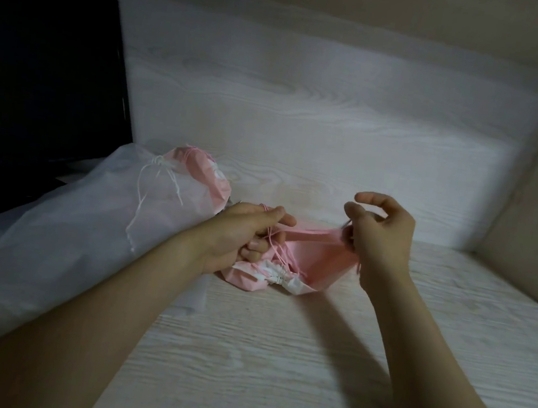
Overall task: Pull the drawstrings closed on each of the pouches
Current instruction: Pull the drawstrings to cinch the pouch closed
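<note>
A pink pouch is stretched just above the desk between both hands, its mouth open. My left hand grips the pouch's left end with the pink drawstring looped over its fingers. My right hand pinches the pouch's right end, index finger lifted. Under them lies a pink-and-white pouch with its neck gathered. A large white translucent pouch with a tied white cord lies at the left. Another pink pouch rests behind it.
A black monitor stands at the far left, partly under the white pouch. The pale wood-grain desk runs to a white back panel. A beige side wall closes in on the right.
</note>
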`<state>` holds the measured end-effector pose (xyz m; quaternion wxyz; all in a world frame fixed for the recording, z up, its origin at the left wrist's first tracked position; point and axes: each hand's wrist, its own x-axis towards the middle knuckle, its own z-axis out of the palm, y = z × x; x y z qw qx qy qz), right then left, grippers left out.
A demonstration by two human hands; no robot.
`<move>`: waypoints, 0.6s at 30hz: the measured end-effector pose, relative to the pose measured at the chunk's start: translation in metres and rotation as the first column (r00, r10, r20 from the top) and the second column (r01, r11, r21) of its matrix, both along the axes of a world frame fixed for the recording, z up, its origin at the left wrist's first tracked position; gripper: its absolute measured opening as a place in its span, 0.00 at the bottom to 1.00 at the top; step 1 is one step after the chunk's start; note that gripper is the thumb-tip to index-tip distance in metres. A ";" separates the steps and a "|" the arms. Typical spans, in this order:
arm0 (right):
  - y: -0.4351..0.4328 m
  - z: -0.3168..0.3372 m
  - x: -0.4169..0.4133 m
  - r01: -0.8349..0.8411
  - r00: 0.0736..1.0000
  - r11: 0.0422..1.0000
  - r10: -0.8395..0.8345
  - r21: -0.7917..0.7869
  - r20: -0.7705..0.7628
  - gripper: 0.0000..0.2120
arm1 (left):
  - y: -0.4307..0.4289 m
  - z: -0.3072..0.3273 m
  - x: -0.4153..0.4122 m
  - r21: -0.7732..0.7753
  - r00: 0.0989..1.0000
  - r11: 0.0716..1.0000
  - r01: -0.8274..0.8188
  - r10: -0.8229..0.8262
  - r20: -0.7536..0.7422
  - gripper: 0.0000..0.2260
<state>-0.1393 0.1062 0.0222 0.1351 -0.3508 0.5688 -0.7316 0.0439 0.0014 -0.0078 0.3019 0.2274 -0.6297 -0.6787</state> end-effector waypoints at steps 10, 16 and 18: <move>-0.009 -0.020 0.008 0.180 0.644 0.984 -0.113 0.006 -0.757 0.09 | 0.003 0.008 0.001 0.145 0.999 0.988 0.046 -0.045 -0.010 0.22; -0.011 -0.027 0.023 -0.169 0.582 0.969 0.246 0.180 -0.775 0.15 | 0.001 0.003 0.000 0.041 0.997 0.999 -0.022 0.019 0.079 0.17; -0.012 -0.027 0.022 -0.165 0.581 0.962 0.274 0.219 -0.767 0.18 | 0.002 0.003 0.000 0.033 0.996 0.999 -0.036 0.033 0.088 0.17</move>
